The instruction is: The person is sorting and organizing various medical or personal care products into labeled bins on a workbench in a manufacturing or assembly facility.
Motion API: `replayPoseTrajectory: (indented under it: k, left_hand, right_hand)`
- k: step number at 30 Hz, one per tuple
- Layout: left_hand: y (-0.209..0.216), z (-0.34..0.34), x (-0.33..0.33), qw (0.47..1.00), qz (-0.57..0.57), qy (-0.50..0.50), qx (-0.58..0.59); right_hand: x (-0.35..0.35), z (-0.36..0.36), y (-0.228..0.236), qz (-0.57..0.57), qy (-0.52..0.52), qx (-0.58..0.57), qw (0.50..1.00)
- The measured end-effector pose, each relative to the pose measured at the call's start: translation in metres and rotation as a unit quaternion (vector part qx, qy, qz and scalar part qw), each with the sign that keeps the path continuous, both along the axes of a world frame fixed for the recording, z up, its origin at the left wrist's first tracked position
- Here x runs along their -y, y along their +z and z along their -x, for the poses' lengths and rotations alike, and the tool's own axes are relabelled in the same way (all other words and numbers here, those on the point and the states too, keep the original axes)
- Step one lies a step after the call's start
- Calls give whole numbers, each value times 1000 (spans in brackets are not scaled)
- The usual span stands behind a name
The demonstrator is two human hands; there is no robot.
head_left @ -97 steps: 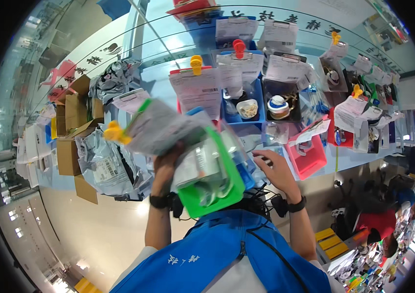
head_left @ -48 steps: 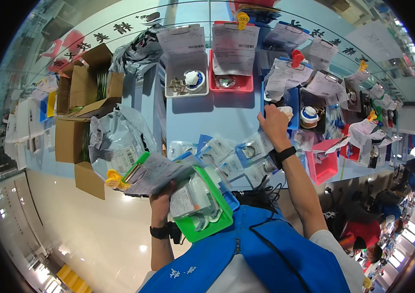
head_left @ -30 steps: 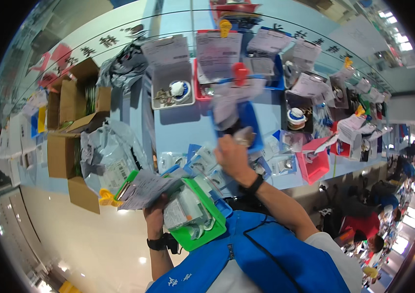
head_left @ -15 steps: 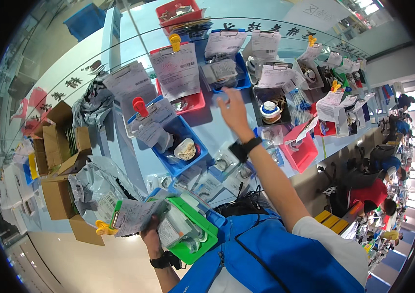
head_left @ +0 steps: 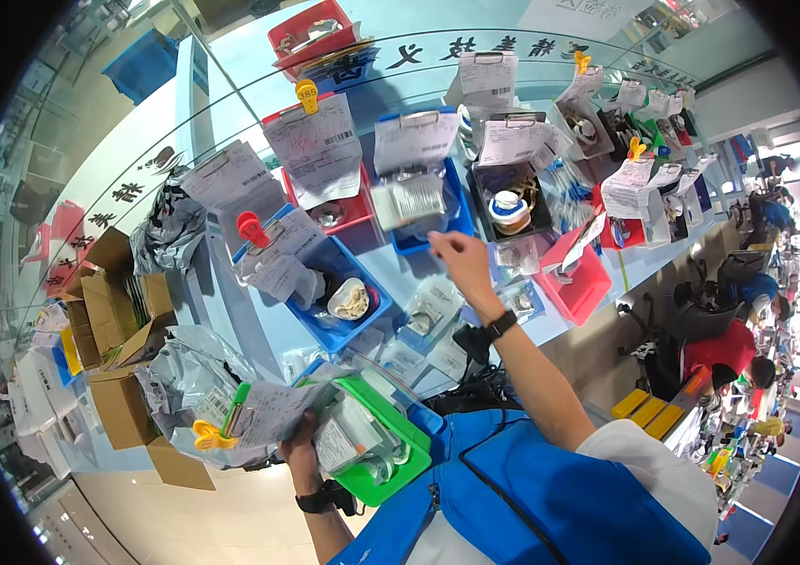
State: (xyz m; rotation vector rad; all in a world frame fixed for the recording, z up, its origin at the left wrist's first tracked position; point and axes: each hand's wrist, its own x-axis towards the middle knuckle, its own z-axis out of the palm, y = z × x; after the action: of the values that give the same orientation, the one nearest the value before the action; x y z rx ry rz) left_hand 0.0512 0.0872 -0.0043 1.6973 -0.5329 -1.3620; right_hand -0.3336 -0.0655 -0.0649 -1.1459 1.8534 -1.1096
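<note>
- Holding the green tray (head_left: 403,477) in the left hand (head_left: 301,459), clamped on its left side, tilted just in front of the blue vest (head_left: 484,471).
- Carrying labelled white packs (head_left: 343,438) and clear bags (head_left: 384,463) inside it.
- Bearing on its left side a printed sheet (head_left: 273,414) on a clipboard, with a yellow clip (head_left: 213,437) at the outer end.
- Showing a blue rim (head_left: 426,417) just behind, partly hidden by the green tray.
- Reaching with the right hand (head_left: 466,267), well apart from the left, over the counter (head_left: 387,271); fingers curled near the front of the middle blue tray (head_left: 457,193); cannot tell whether gripping it or only beside it.
- Holding in that tray a labelled pack (head_left: 409,201), slightly blurred, in front of an upright clipped sheet (head_left: 414,141).
- Standing to the right of it, a black tray (head_left: 530,229) with a round white-and-blue item (head_left: 510,209); nearer the edge, a pink tray (head_left: 577,292).
- Standing to the left, a red tray (head_left: 351,223); nearer, another blue tray (head_left: 343,336) with a cream-coloured cast (head_left: 351,299) and a red clip (head_left: 251,229).
- Spread between the trays and the vest, clear packets (head_left: 433,306).
- Resting farther left, a grey plastic bag (head_left: 183,377) beside cardboard boxes (head_left: 122,405).
- Seated at far right, a person in red (head_left: 715,353).
</note>
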Motion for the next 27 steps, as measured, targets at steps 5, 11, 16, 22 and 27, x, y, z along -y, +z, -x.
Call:
replayPoseTrajectory:
  k: [5,11,16,22,27]
  left_hand:
    - [5,9,7,999,15,-27,-10]
    - [7,17,21,994,57,-96,14]
    - [30,43,49,988,88,-129,15]
    - [66,77,89,974,153,-167,-9]
    - [76,108,120,959,204,-190,-45]
  right_hand:
    - [-23,18,-7,-168,-143,334,916]
    - [-13,37,-21,-206,-106,490,841]
    - [-9,30,-24,-152,-124,500,844]
    - [-66,28,17,-151,-99,476,860]
    - [-134,19,8,-248,-46,415,874]
